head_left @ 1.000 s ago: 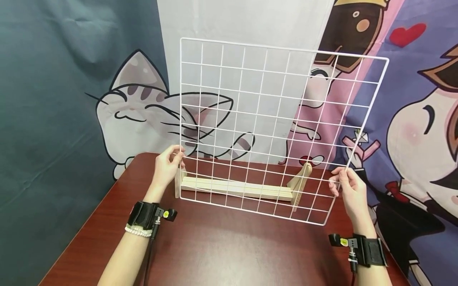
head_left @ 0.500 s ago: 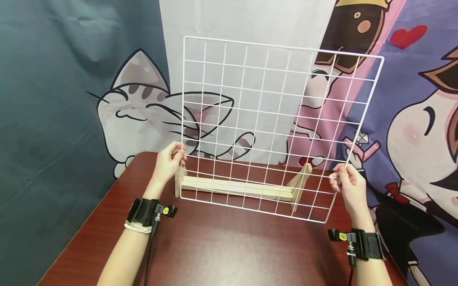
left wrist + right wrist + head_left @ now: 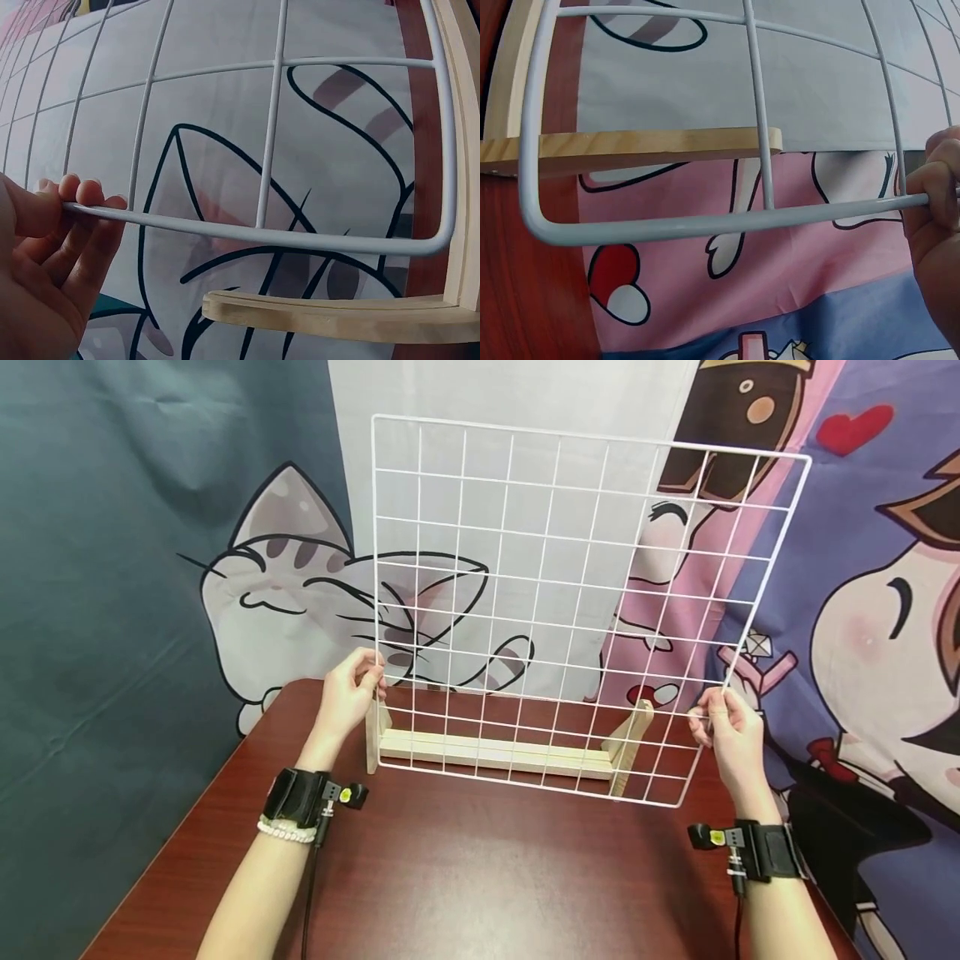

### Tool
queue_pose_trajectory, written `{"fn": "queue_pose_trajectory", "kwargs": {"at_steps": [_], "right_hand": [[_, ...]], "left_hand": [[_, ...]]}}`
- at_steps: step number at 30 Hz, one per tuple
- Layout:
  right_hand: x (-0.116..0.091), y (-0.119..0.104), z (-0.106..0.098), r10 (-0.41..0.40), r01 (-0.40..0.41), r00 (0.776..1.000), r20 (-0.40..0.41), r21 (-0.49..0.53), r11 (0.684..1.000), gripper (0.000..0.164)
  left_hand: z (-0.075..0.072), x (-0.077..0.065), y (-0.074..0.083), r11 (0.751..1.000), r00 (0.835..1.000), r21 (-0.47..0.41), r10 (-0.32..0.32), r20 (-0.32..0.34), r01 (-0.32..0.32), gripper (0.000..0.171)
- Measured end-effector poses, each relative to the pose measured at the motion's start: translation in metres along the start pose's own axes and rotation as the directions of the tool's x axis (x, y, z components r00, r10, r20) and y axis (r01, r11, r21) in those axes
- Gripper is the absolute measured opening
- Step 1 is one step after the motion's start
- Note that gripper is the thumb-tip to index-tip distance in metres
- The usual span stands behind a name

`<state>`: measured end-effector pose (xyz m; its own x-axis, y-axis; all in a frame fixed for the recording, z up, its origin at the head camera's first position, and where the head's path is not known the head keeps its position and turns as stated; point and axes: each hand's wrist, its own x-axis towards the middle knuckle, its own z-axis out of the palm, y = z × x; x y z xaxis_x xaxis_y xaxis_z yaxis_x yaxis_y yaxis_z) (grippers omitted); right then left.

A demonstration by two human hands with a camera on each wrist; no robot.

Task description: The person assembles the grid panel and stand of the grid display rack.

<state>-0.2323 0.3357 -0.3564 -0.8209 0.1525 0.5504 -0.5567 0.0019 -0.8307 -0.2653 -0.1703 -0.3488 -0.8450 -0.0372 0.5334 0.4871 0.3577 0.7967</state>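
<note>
A white wire grid panel point(image 3: 538, 535) stands nearly upright between my two hands. My left hand point(image 3: 349, 689) grips its left edge in the lower part, fingers curled round the rim wire point(image 3: 187, 225) in the left wrist view. On the opposite edge my right hand point(image 3: 731, 731) pinches the rim at a similar height. Behind the panel's lower part is a pale wooden stand point(image 3: 495, 752), with a long crossbar and an upright at each end. In the right wrist view, the panel's lower corner overlaps one wooden upright point(image 3: 660, 146).
The stand sits on a reddish-brown table point(image 3: 480, 868) toward its back edge. A fabric backdrop point(image 3: 255, 610) with cartoon figures hangs behind the table. Each wrist wears a black strap with a small camera, and cables trail down from them.
The grid panel has risen a little, and both hands have moved up with it. Their hold on its side edges stays the same. The stand has not moved.
</note>
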Motion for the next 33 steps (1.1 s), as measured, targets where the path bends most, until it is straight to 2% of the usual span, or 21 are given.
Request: {"fn": "queue_pose_trajectory", "kwargs": {"at_steps": [2, 4, 9, 15, 24, 29, 33], "right_hand": [[0.004, 0.000, 0.000, -0.004, 0.004, 1.000, 0.008, 0.009, 1.000, 0.026], [0.007, 0.000, -0.001, -0.005, 0.004, 0.999, 0.035, 0.012, 1.000, 0.025], [0.010, -0.002, -0.003, 0.003, -0.005, 0.996, 0.084, 0.024, 1.000, 0.022], [0.013, -0.004, -0.003, 0.002, -0.003, 0.995, 0.098, 0.010, 1.000, 0.023], [0.017, -0.006, -0.003, 0.005, -0.004, 0.997, 0.071, -0.016, 1.000, 0.027], [0.024, -0.004, 0.002, 0.000, 0.002, 0.998, 0.067, -0.018, 1.000, 0.026], [0.030, -0.001, 0.004, 0.019, -0.017, 0.997, 0.074, -0.033, 0.999, 0.025]], "left_hand": [[-0.001, -0.001, 0.010, 1.000, 1.000, 0.016, -0.004, -0.001, 0.004, 0.007], [-0.002, 0.000, 0.012, 0.999, 1.000, 0.037, -0.005, -0.004, 0.005, 0.007], [-0.002, 0.006, -0.005, 0.999, 1.000, 0.054, 0.000, -0.015, 0.001, 0.009], [-0.004, 0.010, -0.004, 0.998, 1.000, 0.061, 0.011, -0.017, -0.010, 0.009], [-0.005, 0.016, 0.001, 0.997, 1.000, 0.069, 0.018, -0.012, -0.017, 0.007], [-0.008, 0.018, 0.002, 0.998, 0.999, 0.060, 0.026, -0.034, -0.024, 0.007], [-0.010, 0.017, 0.003, 0.997, 0.998, 0.074, 0.007, -0.057, -0.003, 0.008]]}}
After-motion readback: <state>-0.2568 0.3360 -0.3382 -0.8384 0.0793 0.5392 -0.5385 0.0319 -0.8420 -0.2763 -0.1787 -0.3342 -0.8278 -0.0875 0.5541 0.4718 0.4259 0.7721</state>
